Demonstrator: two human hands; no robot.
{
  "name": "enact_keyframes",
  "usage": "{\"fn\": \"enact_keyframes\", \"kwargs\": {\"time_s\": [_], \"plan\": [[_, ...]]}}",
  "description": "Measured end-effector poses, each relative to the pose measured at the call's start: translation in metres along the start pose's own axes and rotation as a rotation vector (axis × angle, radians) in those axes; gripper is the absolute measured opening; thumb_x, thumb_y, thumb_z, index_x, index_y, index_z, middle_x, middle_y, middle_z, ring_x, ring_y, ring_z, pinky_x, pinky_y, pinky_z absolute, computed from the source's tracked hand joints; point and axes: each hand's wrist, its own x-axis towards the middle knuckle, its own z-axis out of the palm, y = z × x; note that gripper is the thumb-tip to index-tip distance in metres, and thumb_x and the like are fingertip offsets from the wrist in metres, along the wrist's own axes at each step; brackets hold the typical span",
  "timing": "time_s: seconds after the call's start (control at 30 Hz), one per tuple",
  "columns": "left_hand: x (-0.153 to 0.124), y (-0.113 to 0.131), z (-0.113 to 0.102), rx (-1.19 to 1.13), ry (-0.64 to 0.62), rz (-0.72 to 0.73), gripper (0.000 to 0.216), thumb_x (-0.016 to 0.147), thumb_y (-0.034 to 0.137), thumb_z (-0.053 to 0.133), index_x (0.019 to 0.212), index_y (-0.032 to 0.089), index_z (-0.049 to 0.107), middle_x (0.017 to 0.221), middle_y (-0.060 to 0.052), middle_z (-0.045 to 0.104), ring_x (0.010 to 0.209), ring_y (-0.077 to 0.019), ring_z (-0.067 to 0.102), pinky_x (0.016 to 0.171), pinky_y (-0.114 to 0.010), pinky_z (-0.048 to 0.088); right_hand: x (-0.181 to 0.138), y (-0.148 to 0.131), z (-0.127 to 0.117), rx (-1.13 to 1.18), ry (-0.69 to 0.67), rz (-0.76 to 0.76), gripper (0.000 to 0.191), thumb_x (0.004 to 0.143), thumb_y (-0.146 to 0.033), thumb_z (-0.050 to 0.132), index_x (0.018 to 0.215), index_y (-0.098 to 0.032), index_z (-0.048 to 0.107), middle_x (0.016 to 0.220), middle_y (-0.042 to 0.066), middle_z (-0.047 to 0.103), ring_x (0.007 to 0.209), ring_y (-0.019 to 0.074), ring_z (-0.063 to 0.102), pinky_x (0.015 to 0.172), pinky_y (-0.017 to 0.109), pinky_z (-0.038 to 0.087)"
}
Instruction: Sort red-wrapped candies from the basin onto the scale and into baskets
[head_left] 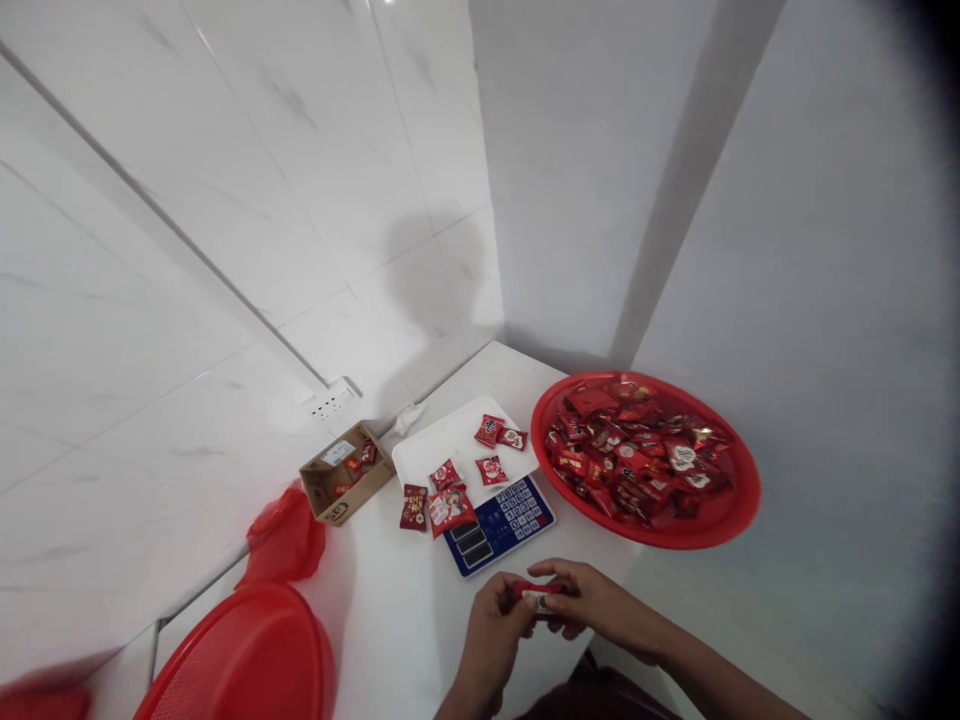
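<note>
Between my left hand (496, 622) and my right hand (581, 603) is a small red snack packet (540, 600) with a white patch. Both hands are closed on it, one at each end, just in front of the blue keypad of a weighing scale (499, 535). Several red packets lie on the scale's white pan: a larger one (451, 510) and a dark red one (413, 507) at its near left edge, and a patterned one (491, 470) further right. To the right, a round red basket (742, 520) is heaped with similar packets.
An open cardboard box (360, 502) with a few packets stands left of the scale. A red plastic bag (285, 540) and a red basket (319, 640) are at the lower left. A power socket (335, 400) sits on the tiled wall; walls meet behind the table.
</note>
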Motion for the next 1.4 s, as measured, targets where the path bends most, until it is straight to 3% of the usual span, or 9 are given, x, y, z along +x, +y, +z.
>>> {"fn": "enact_keyframes", "kwargs": {"time_s": [0.1, 0.23, 0.3, 0.37, 0.47, 0.63, 1.0, 1.23, 1.4], "plan": [[0.009, 0.004, -0.015, 0.185, 0.174, 0.073, 0.025, 0.07, 0.039, 0.058, 0.084, 0.018, 0.058, 0.08, -0.005, 0.062, 0.069, -0.0169, 0.055, 0.061, -0.029, 0.042, 0.002, -0.002, -0.004, 0.012, 0.05, -0.006, 0.044, 0.069, -0.046, 0.058, 0.101, -0.016, 0.055, 0.073, 0.002, 0.061, 0.063, 0.012, 0.058, 0.054, 0.022, 0.042], [0.034, 0.016, -0.068, 0.438, 0.666, 0.358, 0.037, 0.072, 0.034, 0.056, 0.106, 0.021, 0.051, 0.112, -0.011, 0.055, 0.106, -0.0251, 0.048, 0.088, -0.037, 0.038, 0.0, -0.01, -0.016, -0.016, 0.143, -0.017, 0.038, 0.069, -0.046, 0.057, 0.093, -0.017, 0.058, 0.072, 0.001, 0.06, 0.061, 0.0109, 0.054, 0.053, 0.022, 0.039], [0.047, 0.023, -0.098, 0.499, 0.825, 0.329, 0.043, 0.071, 0.032, 0.056, 0.112, 0.02, 0.047, 0.121, -0.012, 0.05, 0.116, -0.0265, 0.041, 0.097, -0.04, 0.031, -0.002, -0.013, -0.019, -0.02, 0.175, -0.014, 0.038, 0.068, -0.046, 0.057, 0.093, -0.017, 0.059, 0.076, 0.002, 0.061, 0.063, 0.0113, 0.054, 0.055, 0.023, 0.039], [0.059, 0.026, -0.123, 0.483, 0.848, 0.254, 0.046, 0.07, 0.032, 0.057, 0.112, 0.017, 0.047, 0.121, -0.015, 0.05, 0.115, -0.0283, 0.042, 0.096, -0.042, 0.031, -0.004, -0.014, -0.02, -0.025, 0.186, -0.005, 0.038, 0.068, -0.046, 0.056, 0.092, -0.018, 0.059, 0.079, 0.002, 0.062, 0.065, 0.0118, 0.054, 0.056, 0.023, 0.039], [0.071, 0.025, -0.144, 0.424, 0.797, 0.134, 0.048, 0.068, 0.036, 0.059, 0.109, 0.013, 0.05, 0.093, -0.013, 0.061, 0.089, -0.0265, 0.057, 0.079, -0.041, 0.042, -0.004, -0.013, -0.018, -0.032, 0.182, 0.014, 0.039, 0.067, -0.046, 0.056, 0.094, -0.018, 0.059, 0.081, 0.003, 0.063, 0.066, 0.012, 0.054, 0.058, 0.024, 0.039], [0.079, 0.02, -0.148, 0.29, 0.738, 0.077, 0.043, 0.062, 0.033, 0.065, 0.101, 0.016, 0.055, 0.063, 0.0, 0.061, 0.066, -0.0192, 0.059, 0.067, -0.034, 0.044, -0.003, -0.014, -0.014, -0.048, 0.168, 0.011, 0.04, 0.067, -0.047, 0.055, 0.094, -0.017, 0.059, 0.081, 0.004, 0.063, 0.066, 0.012, 0.054, 0.059, 0.024, 0.04], [0.064, 0.035, -0.14, -0.278, 0.648, 0.074, 0.02, 0.073, 0.01, 0.055, 0.091, 0.017, 0.06, 0.076, -0.002, 0.066, 0.07, -0.0106, 0.063, 0.077, -0.028, 0.05, -0.005, -0.015, -0.018, -0.037, 0.176, 0.006, 0.039, 0.066, -0.05, 0.057, 0.091, -0.019, 0.059, 0.08, 0.003, 0.061, 0.066, 0.0127, 0.054, 0.058, 0.024, 0.04], [0.025, 0.026, -0.09, -0.413, 0.369, -0.014, 0.024, 0.065, 0.012, 0.066, 0.088, 0.014, 0.064, 0.085, -0.008, 0.069, 0.074, -0.0165, 0.064, 0.073, -0.032, 0.052, -0.004, -0.013, -0.009, 0.165, 0.165, 0.068, 0.043, 0.068, -0.061, 0.054, 0.071, -0.019, 0.049, 0.063, -0.003, 0.05, 0.058, 0.0088, 0.048, 0.056, 0.021, 0.037], [-0.004, 0.011, -0.037, -0.296, 0.081, -0.083, 0.029, 0.059, 0.025, 0.072, 0.085, 0.013, 0.065, 0.082, -0.007, 0.067, 0.07, -0.0166, 0.061, 0.069, -0.033, 0.05, -0.001, -0.01, 0.002, 0.025, 0.114, -0.006, 0.048, 0.068, -0.066, 0.05, 0.072, -0.018, 0.052, 0.056, -0.006, 0.04, 0.051, 0.0077, 0.037, 0.051, 0.021, 0.031]]}}
